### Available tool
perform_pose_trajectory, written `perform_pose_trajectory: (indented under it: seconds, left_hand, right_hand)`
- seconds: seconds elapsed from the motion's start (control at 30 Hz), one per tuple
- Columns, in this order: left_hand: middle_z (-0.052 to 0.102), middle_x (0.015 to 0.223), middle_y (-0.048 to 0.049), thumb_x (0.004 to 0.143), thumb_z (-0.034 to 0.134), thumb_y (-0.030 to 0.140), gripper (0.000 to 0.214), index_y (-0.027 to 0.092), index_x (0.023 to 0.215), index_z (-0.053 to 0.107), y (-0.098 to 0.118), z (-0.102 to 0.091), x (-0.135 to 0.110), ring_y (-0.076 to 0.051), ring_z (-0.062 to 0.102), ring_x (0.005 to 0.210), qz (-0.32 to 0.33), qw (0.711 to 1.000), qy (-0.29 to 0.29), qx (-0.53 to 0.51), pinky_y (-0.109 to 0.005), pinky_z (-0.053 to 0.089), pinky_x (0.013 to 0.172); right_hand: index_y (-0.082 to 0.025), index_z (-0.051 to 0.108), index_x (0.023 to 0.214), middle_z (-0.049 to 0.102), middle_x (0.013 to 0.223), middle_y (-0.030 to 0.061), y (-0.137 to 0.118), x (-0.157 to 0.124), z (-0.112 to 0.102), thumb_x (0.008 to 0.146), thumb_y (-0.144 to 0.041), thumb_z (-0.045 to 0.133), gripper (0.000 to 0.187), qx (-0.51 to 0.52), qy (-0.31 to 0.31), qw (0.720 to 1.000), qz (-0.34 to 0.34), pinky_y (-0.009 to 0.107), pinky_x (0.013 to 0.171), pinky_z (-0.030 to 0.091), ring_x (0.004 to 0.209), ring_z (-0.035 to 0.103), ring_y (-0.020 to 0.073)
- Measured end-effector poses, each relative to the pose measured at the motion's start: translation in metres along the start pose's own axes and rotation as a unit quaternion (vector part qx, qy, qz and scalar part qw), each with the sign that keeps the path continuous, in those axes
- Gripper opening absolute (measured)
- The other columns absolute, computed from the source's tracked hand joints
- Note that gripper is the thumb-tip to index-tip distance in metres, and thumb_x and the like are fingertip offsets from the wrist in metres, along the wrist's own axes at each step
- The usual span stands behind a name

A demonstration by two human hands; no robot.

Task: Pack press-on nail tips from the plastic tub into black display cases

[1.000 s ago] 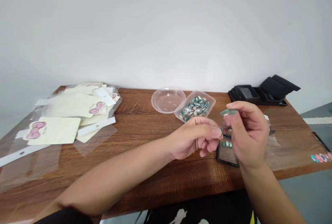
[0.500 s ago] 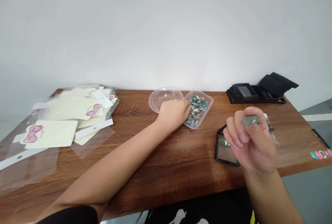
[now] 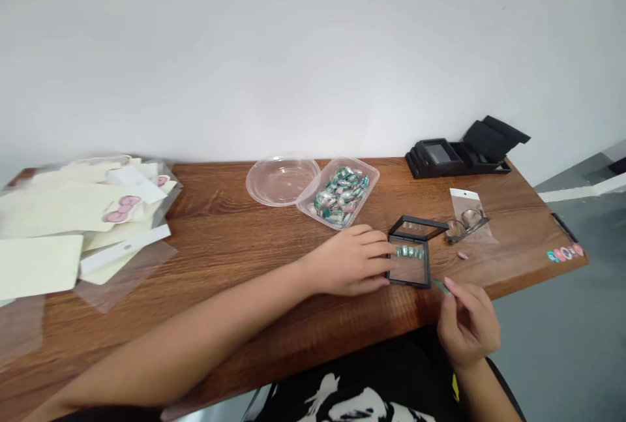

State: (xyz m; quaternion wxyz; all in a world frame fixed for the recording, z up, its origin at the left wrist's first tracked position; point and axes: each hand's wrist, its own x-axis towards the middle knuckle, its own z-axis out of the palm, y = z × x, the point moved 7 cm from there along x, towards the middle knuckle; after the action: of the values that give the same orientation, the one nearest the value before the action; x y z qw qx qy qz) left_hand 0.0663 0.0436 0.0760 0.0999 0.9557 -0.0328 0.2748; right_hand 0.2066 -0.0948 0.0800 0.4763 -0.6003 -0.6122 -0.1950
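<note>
Left hand: off the clear tub, where it was half a second ago; now over the black case's left edge. Fingers stretched, slightly apart. I can't tell if it's pressing.
Right hand: come down from up in my view to low beside the case, thumb and forefinger pinching a green piece.
Green piece: at those fingertips, just beside the case's lower right corner; can't confirm contact.
Case: lid tilted up, row of small green pieces inside. Right hand covers it no more.
Meaning: I judge work has shifted from tub to case.
Glasses: now showing, mostly blocked earlier.
</note>
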Motion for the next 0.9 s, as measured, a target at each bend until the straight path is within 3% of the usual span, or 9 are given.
perform_pose_trajectory:
  seconds: [0.07,0.2,0.47,0.67,0.9]
  left_hand:
    - [0.068,0.133,-0.0057,0.099,0.061,0.041,0.027,0.021,0.111,0.072,-0.010,0.017,-0.007,-0.026,0.063,0.117,0.027,0.999,-0.032,0.007,-0.038,0.047,0.097]
    - [0.071,0.128,-0.0024,0.104,0.055,0.038,0.024,0.024,0.109,0.073,-0.019,0.026,-0.015,-0.021,0.064,0.114,0.042,0.998,-0.035,0.036,-0.035,0.044,0.100]
    - [0.073,0.122,-0.0017,0.103,0.057,0.024,0.016,0.024,0.106,0.073,0.003,0.046,-0.009,-0.018,0.061,0.119,0.053,0.995,-0.039,0.076,-0.031,0.043,0.098]
    - [0.075,0.102,-0.0018,0.103,0.056,0.023,0.017,0.020,0.097,0.072,0.018,0.049,-0.004,-0.016,0.065,0.100,0.050,0.996,-0.041,0.066,-0.029,0.046,0.085]
    - [0.076,0.099,-0.0008,0.106,0.051,0.028,0.027,0.021,0.090,0.073,0.016,0.047,-0.003,-0.017,0.065,0.097,0.036,0.998,-0.030,0.048,-0.029,0.045,0.085]
  right_hand:
    - [-0.025,0.070,0.118,0.069,0.083,0.0045,0.007,-0.015,-0.004,0.085,0.001,0.061,0.042,-0.005,-0.018,0.999,0.029,0.031,0.054,0.051,0.066,0.063,0.0177]
    - [-0.024,0.070,0.117,0.070,0.085,0.0051,0.011,-0.024,0.000,0.085,0.001,0.063,0.041,-0.001,-0.043,0.999,0.028,0.032,0.060,0.056,0.069,0.066,0.0178]
    - [-0.025,0.073,0.117,0.070,0.084,0.0048,0.011,-0.017,0.026,0.086,0.000,0.065,0.041,0.018,-0.092,0.996,-0.015,0.030,0.068,0.057,0.074,0.067,0.0158]
    - [-0.024,0.077,0.106,0.070,0.082,0.0050,0.011,-0.015,0.032,0.087,-0.005,0.066,0.030,0.009,-0.118,0.993,-0.005,0.028,0.065,0.053,0.071,0.062,0.0151]
    - [-0.024,0.079,0.104,0.069,0.080,0.0041,0.012,-0.015,0.037,0.089,-0.008,0.064,0.026,0.006,-0.160,0.987,0.016,0.027,0.062,0.051,0.067,0.059,0.0140]
